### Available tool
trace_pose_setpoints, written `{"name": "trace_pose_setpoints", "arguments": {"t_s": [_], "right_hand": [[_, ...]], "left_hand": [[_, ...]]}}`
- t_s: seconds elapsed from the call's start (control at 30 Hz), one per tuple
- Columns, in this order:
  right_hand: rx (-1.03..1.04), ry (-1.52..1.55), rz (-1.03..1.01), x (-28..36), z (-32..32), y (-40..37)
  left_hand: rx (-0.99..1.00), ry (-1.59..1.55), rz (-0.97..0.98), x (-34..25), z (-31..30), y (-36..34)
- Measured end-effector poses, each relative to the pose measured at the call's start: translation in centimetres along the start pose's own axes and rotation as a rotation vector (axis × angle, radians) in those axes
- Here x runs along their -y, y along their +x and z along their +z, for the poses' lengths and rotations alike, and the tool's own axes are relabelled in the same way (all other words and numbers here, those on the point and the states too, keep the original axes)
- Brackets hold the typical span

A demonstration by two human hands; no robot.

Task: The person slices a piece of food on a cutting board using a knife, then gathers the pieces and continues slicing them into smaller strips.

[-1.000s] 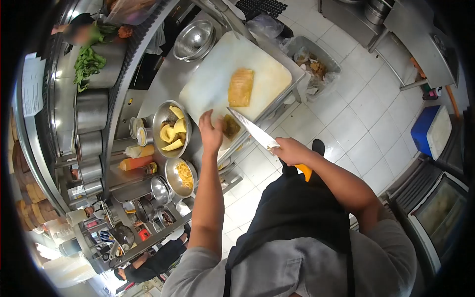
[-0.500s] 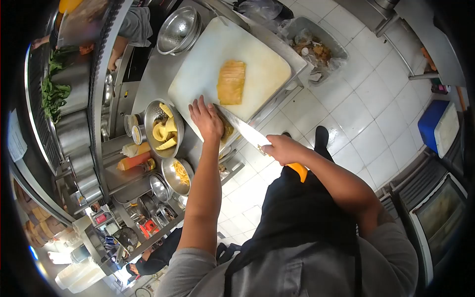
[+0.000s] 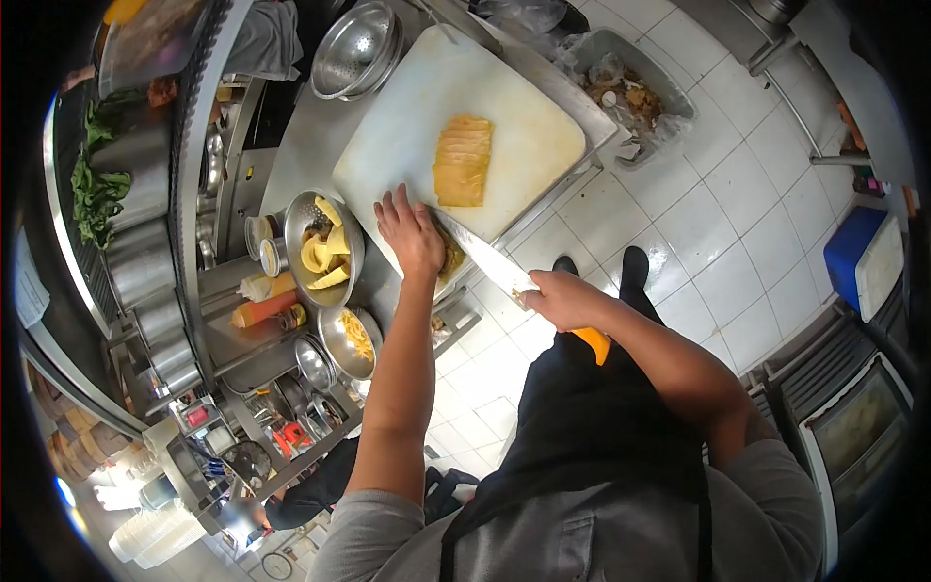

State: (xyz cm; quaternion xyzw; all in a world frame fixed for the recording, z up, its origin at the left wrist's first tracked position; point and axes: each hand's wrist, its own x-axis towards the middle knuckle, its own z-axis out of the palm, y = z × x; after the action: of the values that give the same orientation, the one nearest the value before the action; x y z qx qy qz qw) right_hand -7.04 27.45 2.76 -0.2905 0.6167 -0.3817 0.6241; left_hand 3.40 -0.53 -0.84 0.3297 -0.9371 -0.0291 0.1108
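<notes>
My right hand (image 3: 561, 301) grips the orange handle of a large kitchen knife (image 3: 495, 264). The broad blade points toward the cutting board (image 3: 529, 126), its tip beside my left hand (image 3: 407, 231). Flat on the board's near edge lies that left hand, fingers stretched out; what is under its palm is hidden. A brownish-yellow piece (image 3: 450, 254), partly covered by the hand and blade, shows at the near corner. Farther up the white board rests a flat orange-yellow slab (image 3: 462, 160) scored into thin strips at its upper part.
Left of the board stand a colander with yellow peel-like pieces (image 3: 326, 254), a bowl of yellow strips (image 3: 355, 335) and sauce bottles (image 3: 264, 312). Stacked colanders (image 3: 355, 50) sit at the back. A grey waste bin (image 3: 679, 107) is beyond the board's right edge. Another person (image 3: 315, 495) is at lower left.
The view has shifted slightly, so the board and slab appear a little to the right. Both hands keep nearly the same pose, with the knife still in my right hand.
</notes>
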Motion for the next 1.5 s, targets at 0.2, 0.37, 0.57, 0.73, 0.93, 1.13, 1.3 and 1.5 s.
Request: {"name": "trace_pose_setpoints", "arguments": {"t_s": [0.2,0.37,0.57,0.73,0.93,1.13,1.3,1.5], "right_hand": [[-0.051,-0.042,-0.049,-0.7,1.3,0.7],[-0.06,-0.04,-0.019,1.1,1.1,1.2],[-0.036,-0.037,-0.003,1.3,0.7,0.5],[0.003,-0.087,0.045,2.5,-1.6,0.2],[0.045,-0.094,0.106,3.7,-2.2,-0.2],[-0.037,-0.138,0.042,2.3,0.0,0.6],[-0.043,-0.144,0.039,2.7,-0.4,0.2],[0.017,-0.098,0.067,2.4,-1.6,0.8]], "left_hand": [[0.062,-0.025,-0.061,-0.6,-0.4,0.1],[0.051,-0.017,-0.066,-0.9,-0.6,0.2],[0.021,0.021,-0.045,-1.3,-0.6,-0.1],[0.007,0.043,-0.002,-2.2,-1.6,0.0],[0.017,0.028,0.02,-2.3,-1.8,0.1],[0.028,0.024,0.012,-2.4,-1.7,0.2],[0.037,0.041,0.015,-2.4,-1.7,0.2],[0.129,0.131,-0.056,-2.8,-2.6,0.0]]}}
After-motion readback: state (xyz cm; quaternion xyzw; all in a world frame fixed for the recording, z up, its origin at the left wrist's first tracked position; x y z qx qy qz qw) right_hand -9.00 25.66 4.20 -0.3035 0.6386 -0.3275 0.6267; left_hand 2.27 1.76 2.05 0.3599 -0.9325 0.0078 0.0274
